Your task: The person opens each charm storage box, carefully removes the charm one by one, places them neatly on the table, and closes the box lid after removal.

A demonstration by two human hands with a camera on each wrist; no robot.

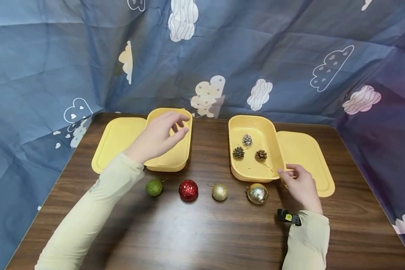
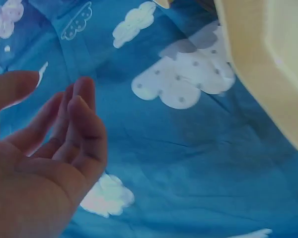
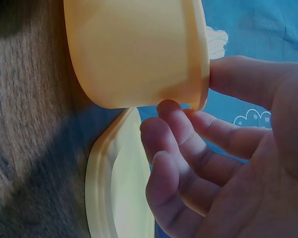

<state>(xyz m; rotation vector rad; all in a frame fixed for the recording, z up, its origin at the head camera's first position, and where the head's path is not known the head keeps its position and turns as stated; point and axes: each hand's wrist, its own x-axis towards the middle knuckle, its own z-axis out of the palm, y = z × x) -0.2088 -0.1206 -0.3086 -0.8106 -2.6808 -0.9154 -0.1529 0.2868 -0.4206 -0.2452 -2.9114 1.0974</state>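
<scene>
Over the left yellow box (image 1: 168, 159) hovers my left hand (image 1: 160, 135), its fingers loosely bent with nothing between them. The left wrist view shows the same hand (image 2: 54, 144) with thumb and fingertips apart. My right hand (image 1: 300, 183) pinches the near right corner of the right yellow box (image 1: 253, 174). In the right wrist view the thumb lies on the rim of that box (image 3: 134, 54) and the fingertips press its outer side. Inside the right box lie three pinecones: a silvery one (image 1: 247, 140), a dark one (image 1: 238, 153) and a brown one (image 1: 261, 155).
Four baubles form a row before the boxes: green (image 1: 153, 187), red (image 1: 188, 190), glittery gold (image 1: 219, 192) and shiny gold (image 1: 257, 194). Yellow lids lie outside the boxes, one at left (image 1: 116, 138), one at right (image 1: 307, 161). A blue cloud-patterned cloth (image 1: 155, 75) hangs behind the wooden table (image 1: 202, 240).
</scene>
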